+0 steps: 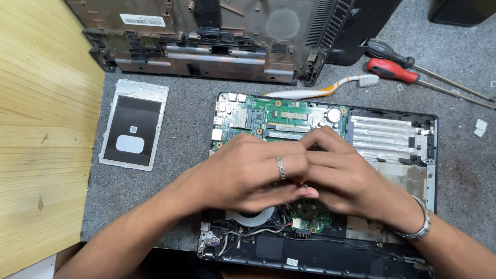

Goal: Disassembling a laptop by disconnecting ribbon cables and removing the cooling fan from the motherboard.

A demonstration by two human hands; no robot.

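An opened laptop base (423, 155) lies in front of me with its green motherboard (268, 116) exposed. My left hand (248, 170), a ring on one finger, rests over the middle of the board. My right hand (346, 175), with a metal bracelet at the wrist, meets it from the right. The fingertips of both hands press together over the board's centre, above the cooling fan (253, 217). What lies under the fingers is hidden. A small green board with wires (310, 219) shows just below the hands.
A silver and black hard drive (133, 124) lies to the left on the grey mat. A detached laptop cover (206, 36) stands at the back. A white and orange toothbrush (325, 89) and two screwdrivers (398, 72) lie at the back right. A wooden surface (41, 129) borders the left.
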